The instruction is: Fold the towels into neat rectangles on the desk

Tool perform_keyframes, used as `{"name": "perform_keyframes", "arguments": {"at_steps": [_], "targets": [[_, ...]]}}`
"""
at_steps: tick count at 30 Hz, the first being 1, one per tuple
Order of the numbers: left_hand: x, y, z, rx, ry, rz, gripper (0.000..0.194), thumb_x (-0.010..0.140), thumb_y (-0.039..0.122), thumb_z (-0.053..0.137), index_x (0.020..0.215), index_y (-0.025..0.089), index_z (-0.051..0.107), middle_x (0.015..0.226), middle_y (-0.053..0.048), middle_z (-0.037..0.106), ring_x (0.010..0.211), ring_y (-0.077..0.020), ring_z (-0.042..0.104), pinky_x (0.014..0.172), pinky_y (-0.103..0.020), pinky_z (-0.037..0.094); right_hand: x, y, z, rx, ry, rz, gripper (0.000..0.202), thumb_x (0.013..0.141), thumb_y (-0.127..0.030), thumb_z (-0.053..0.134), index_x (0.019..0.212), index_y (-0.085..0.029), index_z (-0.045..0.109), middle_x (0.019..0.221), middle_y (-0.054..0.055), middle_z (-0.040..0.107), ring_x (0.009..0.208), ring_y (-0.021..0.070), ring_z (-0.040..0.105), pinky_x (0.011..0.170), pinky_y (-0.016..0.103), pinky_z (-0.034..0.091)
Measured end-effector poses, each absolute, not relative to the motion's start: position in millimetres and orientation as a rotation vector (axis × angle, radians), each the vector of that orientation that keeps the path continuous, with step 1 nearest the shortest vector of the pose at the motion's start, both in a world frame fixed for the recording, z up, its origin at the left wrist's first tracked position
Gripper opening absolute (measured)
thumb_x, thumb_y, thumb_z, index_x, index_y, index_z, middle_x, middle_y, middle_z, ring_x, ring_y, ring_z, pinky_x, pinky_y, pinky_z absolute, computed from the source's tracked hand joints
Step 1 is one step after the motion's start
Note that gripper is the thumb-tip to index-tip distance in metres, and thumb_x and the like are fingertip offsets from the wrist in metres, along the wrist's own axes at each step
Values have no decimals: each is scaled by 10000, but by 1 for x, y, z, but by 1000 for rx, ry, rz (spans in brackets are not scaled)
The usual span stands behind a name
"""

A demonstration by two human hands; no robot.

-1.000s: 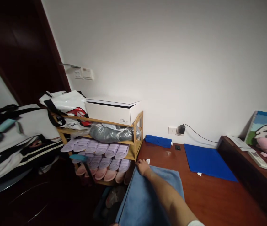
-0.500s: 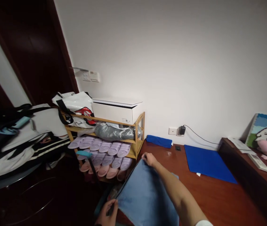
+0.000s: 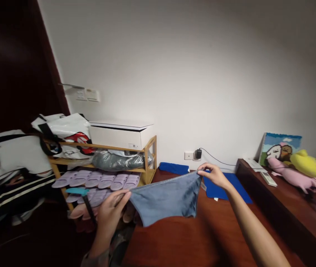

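A grey-blue cloth (image 3: 166, 200) hangs in the air above the brown table, stretched between both hands by its upper edge. My left hand (image 3: 111, 209) pinches its left corner between thumb and fingers. At the upper right corner, my right hand (image 3: 212, 175) grips the cloth in the same way, higher than the left. The cloth's lower edge curves upward and its right side is creased. Behind it on the table (image 3: 171, 244) lie a folded blue cloth (image 3: 173, 168) by the wall and a flat blue cloth (image 3: 227, 189), partly covered by my right hand.
A wooden rack (image 3: 150, 163) at the left holds a white box (image 3: 116, 135), a bag (image 3: 68, 129) and several lilac slippers (image 3: 99, 180). On the raised ledge at the right are a remote (image 3: 269, 179), a pink plush toy (image 3: 294, 178) and a yellow one (image 3: 310, 163). A black plug (image 3: 199, 153) sits in the wall.
Both hands have risen and spread, turning the cloth from a slanted sheet near the table to one stretched sideways in the air. My view has shifted to the right.
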State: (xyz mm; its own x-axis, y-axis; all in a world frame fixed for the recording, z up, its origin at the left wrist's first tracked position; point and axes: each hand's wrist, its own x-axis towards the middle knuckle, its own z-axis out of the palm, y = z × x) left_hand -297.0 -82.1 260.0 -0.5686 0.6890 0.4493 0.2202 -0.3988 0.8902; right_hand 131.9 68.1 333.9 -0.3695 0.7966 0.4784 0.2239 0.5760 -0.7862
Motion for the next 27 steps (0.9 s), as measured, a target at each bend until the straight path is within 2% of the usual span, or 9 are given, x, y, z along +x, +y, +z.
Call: {"name": "perform_keyframes", "arguments": {"at_steps": [6,10,13,16,19,24,27], "targets": [[-257,-54,327,1231,885,2178,373,694,422,1004,873,193,771,792,-12,797,715,-106,722,676,-198,595,176,6,371,-874,-1627,836,541,781,-706,871,1018,-220,852,1041,92,824,950,239,721,855,368,586],[-241,-61,347,1261,773,2089,328,704,355,1002,882,190,781,732,5,781,624,-93,688,585,-184,552,197,-36,373,-909,-1532,726,534,793,-703,870,1023,-221,847,1024,93,819,913,231,710,804,346,584],[-235,-72,348,1279,770,2063,308,721,339,988,903,195,786,758,0,785,638,-100,692,590,-192,559,213,-66,367,-944,-1469,671,493,819,-671,871,1029,-226,834,973,77,802,837,208,690,728,310,569],[-233,-70,341,1302,806,1985,322,737,348,978,942,197,783,819,-14,793,721,-117,724,648,-201,586,227,-78,356,-967,-1410,653,478,815,-639,894,1051,-231,819,949,62,786,813,196,683,701,290,558],[-233,-40,323,1339,902,1890,396,772,418,948,1041,193,765,930,-37,802,843,-138,745,752,-233,614,230,-54,337,-976,-1401,671,496,806,-634,903,1066,-223,808,968,69,788,862,207,703,754,305,574],[-226,52,283,1505,1238,1757,533,851,574,822,1125,130,712,1050,-119,815,991,-214,747,957,-414,630,204,50,294,-1097,-1421,733,633,747,-718,852,1069,-176,797,958,98,805,911,248,744,848,379,610],[-218,91,255,1513,1404,1723,556,860,599,774,1120,112,703,1082,-173,813,1095,-290,748,1040,-535,603,179,100,269,-1280,-1378,672,547,797,-658,779,1043,-171,796,954,117,812,960,284,763,921,439,615]]}}
